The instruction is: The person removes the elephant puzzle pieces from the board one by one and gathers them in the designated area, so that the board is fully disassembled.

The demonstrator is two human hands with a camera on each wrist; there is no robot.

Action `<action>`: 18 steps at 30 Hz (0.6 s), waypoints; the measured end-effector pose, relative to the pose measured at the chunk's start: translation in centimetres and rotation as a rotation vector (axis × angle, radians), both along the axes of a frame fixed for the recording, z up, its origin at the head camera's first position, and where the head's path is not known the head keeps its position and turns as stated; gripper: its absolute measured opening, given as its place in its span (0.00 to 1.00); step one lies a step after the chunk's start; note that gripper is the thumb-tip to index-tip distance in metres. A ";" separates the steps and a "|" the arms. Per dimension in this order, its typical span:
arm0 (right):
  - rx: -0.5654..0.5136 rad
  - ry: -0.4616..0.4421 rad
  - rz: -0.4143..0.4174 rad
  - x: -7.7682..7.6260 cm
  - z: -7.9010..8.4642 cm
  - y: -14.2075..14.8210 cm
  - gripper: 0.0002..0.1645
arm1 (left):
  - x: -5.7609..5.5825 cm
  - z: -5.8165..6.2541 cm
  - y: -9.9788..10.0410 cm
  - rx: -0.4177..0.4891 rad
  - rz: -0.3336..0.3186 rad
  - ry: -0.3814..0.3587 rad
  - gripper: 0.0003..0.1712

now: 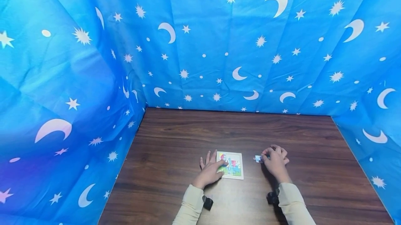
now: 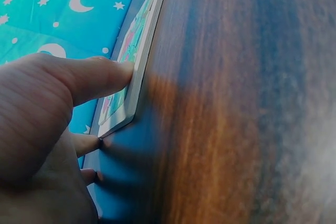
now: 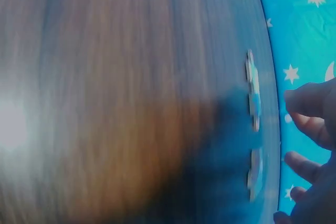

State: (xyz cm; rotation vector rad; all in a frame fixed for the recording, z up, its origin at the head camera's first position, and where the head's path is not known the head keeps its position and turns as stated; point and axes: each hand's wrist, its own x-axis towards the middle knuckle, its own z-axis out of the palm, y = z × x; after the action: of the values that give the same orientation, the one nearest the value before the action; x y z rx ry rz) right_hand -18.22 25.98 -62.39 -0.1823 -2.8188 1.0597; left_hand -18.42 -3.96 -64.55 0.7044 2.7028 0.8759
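A small jigsaw puzzle in a pale square frame (image 1: 242,166) lies on the table, with colourful pieces fitted inside. My left hand (image 1: 209,173) rests over its left side, thumb straight across the frame's near edge in the left wrist view and other fingers spread beside it. My right hand (image 1: 276,160) hovers just right of a loose light-blue puzzle piece (image 1: 258,159), fingers loosely bent. In the right wrist view, loose pieces (image 3: 254,90) and another piece (image 3: 255,174) lie on the wood below the fingertips, and nothing shows between thumb and forefinger.
The dark wooden table (image 1: 175,138) runs back to a blue curtain (image 1: 200,44) printed with moons and stars, which encloses it on the left, back and right. Each wrist wears a small black camera, such as the one on the left wrist (image 1: 207,202).
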 end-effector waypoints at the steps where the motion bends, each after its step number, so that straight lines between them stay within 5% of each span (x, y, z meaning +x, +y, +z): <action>1: 0.000 0.021 0.000 -0.1 0.0 -0.3 0.04 | 0.0 -0.1 0.0 0.000 -0.001 0.004 0.21; 11: 0.006 0.124 0.105 -0.8 -0.3 -4.2 0.05 | 0.1 0.2 0.0 -0.022 0.008 0.008 0.22; 18: 0.019 0.170 0.255 -1.3 -0.1 -7.3 0.05 | -0.2 0.1 -0.1 -0.043 0.004 0.007 0.22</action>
State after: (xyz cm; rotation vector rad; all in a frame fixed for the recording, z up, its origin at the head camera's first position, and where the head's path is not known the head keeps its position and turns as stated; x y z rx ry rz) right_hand -19.53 18.64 -62.46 0.2638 -2.7467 1.0387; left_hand -18.60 -4.10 -64.46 0.6944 2.7215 0.8155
